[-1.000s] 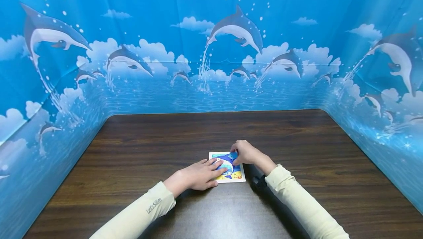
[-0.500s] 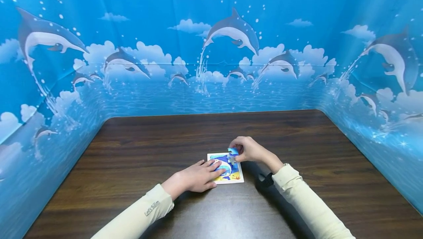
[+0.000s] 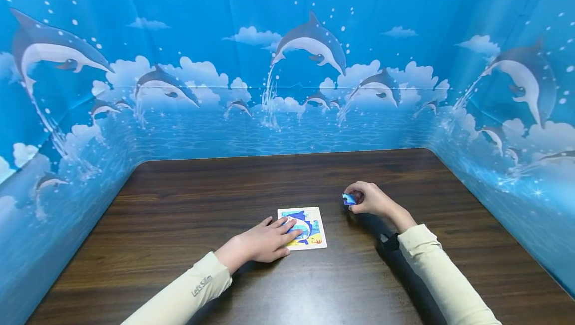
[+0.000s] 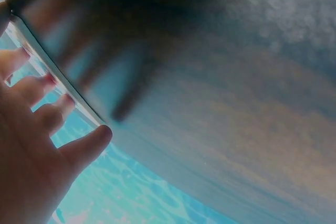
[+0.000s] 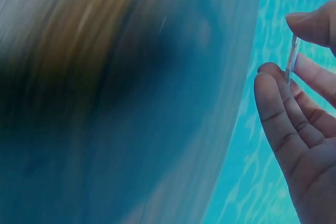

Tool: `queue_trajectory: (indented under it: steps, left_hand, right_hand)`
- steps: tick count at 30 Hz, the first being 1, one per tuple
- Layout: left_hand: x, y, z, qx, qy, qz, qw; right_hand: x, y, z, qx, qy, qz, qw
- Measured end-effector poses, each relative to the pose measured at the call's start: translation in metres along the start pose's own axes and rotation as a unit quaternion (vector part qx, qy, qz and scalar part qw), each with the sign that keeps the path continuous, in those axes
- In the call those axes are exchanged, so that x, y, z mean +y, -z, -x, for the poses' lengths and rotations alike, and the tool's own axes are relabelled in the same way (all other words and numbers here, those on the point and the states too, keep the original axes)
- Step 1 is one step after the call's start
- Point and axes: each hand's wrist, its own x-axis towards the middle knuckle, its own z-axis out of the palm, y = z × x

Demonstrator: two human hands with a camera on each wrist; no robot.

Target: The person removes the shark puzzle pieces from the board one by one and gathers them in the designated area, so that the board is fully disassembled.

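Note:
A small jigsaw puzzle (image 3: 317,239) with a white border and a dolphin picture lies on the table. My left hand (image 3: 265,241) rests flat over its left side with fingers spread, covering part of the picture. The upper right of the puzzle shows a pale gap. To the right and a little farther back, my right hand (image 3: 375,201) pinches a blue puzzle piece (image 3: 349,199) between thumb and fingers, above the table. The right wrist view shows that puzzle piece (image 5: 292,59) edge-on, thin, held at the fingertips. In the left wrist view, the fingers overlap the puzzle's edge (image 4: 68,85).
The dark wood-grain table (image 3: 215,185) reaches back to a blue curtain (image 3: 202,135) printed with dolphins, which encloses its back and both sides. A dark band (image 3: 390,241) sits at the right wrist.
My right hand has lifted the blue piece out of the puzzle's upper right corner and carried it to the right. The left hand has stayed on the puzzle.

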Motion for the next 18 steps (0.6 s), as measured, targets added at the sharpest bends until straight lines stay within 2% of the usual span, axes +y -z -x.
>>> queue_trajectory:
  steps: [7, 18]
  left_hand:
    - [-0.001, 0.001, 0.001, 0.000, -0.001, 0.006, 1.0000]
    - [0.000, -0.001, 0.000, -0.002, 0.000, 0.009, 1.0000]
  right_hand:
    - [0.023, 0.014, 0.017, -0.004, -0.038, 0.026, 0.9989]
    - [0.041, 0.023, 0.029, 0.001, -0.074, 0.059, 0.9955]
